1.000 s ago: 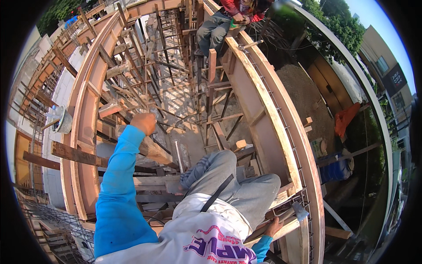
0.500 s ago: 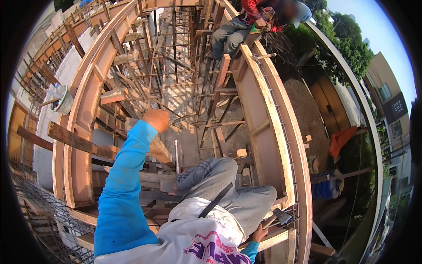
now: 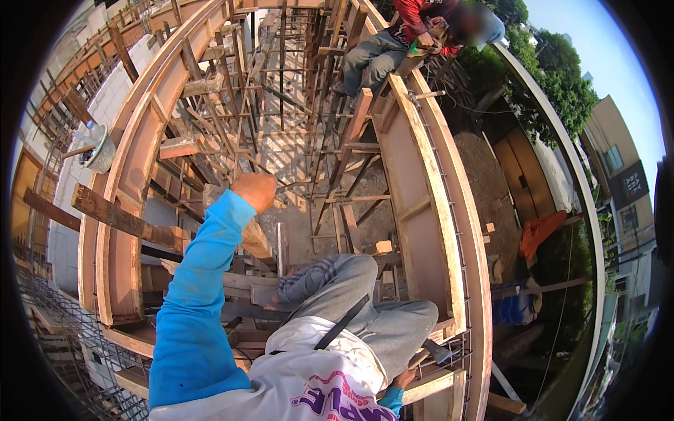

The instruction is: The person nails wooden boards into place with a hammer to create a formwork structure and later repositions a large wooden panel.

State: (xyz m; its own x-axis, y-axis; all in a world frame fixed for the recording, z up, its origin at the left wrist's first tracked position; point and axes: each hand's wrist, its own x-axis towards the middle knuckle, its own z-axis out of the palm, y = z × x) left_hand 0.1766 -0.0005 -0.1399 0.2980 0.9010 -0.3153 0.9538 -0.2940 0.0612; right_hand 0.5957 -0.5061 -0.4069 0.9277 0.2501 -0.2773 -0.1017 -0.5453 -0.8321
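Note:
My left hand [image 3: 254,192], at the end of a blue sleeve, is closed in a fist out in front of me. Its fingertips are turned away, so what they hold, if anything, is hidden. A thick timber [image 3: 257,243] slants below and beside that wrist. Low at my right hip, my right hand [image 3: 404,378] is closed round the handle of a hatchet [image 3: 437,350], partly covered by my body. The grey hatchet head lies close to the long wooden formwork [image 3: 437,245] on the right, by a short board [image 3: 432,384].
Open formwork [image 3: 121,231] also runs along the left, with props and a deep drop between the two sides. A bucket [image 3: 100,156] hangs at left; rebar mesh [image 3: 67,326] lies below. A co-worker [image 3: 414,38] sits at the far right. A rough timber [image 3: 126,223] juts in from the left.
The view has shifted slightly. My right hand and the hatchet sit a little lower and further left in the picture. My left fist stays closed in nearly the same place.

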